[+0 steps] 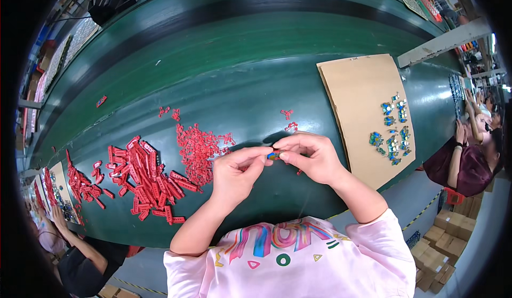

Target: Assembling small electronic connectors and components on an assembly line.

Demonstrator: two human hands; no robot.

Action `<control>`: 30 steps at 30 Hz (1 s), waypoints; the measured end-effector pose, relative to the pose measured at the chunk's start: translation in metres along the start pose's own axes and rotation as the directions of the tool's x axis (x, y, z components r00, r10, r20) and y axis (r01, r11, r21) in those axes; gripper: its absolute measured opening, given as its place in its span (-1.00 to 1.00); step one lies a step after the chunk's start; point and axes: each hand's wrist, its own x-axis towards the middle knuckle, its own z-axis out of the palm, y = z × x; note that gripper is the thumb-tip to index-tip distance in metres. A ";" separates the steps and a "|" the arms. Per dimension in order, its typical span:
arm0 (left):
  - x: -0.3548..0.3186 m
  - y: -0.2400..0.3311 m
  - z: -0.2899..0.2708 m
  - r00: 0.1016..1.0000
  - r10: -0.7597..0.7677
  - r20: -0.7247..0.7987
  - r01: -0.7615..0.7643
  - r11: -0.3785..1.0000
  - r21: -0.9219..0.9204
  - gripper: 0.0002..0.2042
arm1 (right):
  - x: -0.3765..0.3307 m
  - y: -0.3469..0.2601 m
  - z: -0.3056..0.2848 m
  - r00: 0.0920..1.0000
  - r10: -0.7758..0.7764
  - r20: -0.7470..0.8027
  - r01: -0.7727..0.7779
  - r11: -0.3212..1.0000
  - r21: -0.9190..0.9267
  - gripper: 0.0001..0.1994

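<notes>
My left hand and my right hand meet over the green bench, each pinching a small blue, yellow and green piece between thumb and fingertips. Its exact kind is too small to make out, and the fingers cover part of it. Close to my left hand spreads a heap of tiny red plastic parts. Farther left lies a pile of long red plastic bars. A few loose red parts sit just beyond my right hand.
On the right, a cardboard sheet carries several small blue, green and white pieces. A pale metal post crosses behind it. Co-workers sit at both ends of the bench. Cartons are stacked on the floor at right.
</notes>
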 end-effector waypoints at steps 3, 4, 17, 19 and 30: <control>0.003 0.002 -0.002 0.978 0.209 0.013 -0.201 0.923 0.328 -0.75 | 0.007 0.003 0.002 0.988 -0.157 0.003 0.155 0.972 -0.176 -0.71; 0.005 0.004 -0.002 0.961 0.275 0.034 -0.262 0.864 0.429 -0.73 | 0.009 0.003 0.001 0.978 -0.208 0.010 0.205 0.950 -0.234 -0.70; 0.081 0.025 -0.036 0.993 0.108 0.041 -0.115 0.918 0.380 -0.82 | 0.029 -0.010 -0.004 0.938 -0.334 0.087 0.319 0.744 -0.587 -0.77; 0.119 0.024 -0.077 0.959 0.248 -0.137 -0.158 0.870 0.467 -0.83 | 0.022 -0.009 -0.011 0.869 -0.431 0.246 0.439 0.440 -0.783 -0.80; 0.148 0.042 -0.251 0.720 0.526 -0.452 0.383 0.242 0.892 -0.73 | -0.006 0.000 -0.013 0.824 -0.245 0.510 0.565 0.292 -0.772 -0.85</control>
